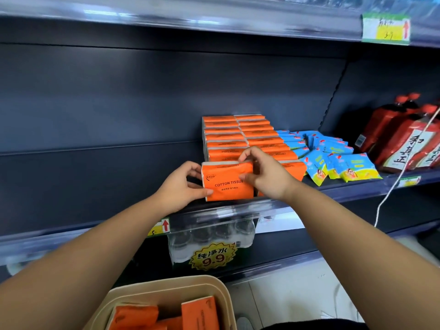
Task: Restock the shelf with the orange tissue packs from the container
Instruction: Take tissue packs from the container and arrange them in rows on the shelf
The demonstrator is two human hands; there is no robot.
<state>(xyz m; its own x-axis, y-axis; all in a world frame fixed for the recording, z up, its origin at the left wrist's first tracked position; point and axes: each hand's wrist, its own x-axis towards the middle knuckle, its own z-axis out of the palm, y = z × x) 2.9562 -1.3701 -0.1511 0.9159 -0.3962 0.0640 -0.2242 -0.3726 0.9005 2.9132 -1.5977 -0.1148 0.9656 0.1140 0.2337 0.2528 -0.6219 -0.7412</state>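
Head view shows the left hand and the right hand pinching one orange tissue pack upright at the front of the shelf, before two filled rows, while more packs wait in the container, so work remains.

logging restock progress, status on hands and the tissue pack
Both gripping, left hand and right hand, on one orange tissue pack at the shelf front. More packs in the container. Nothing blocks it.
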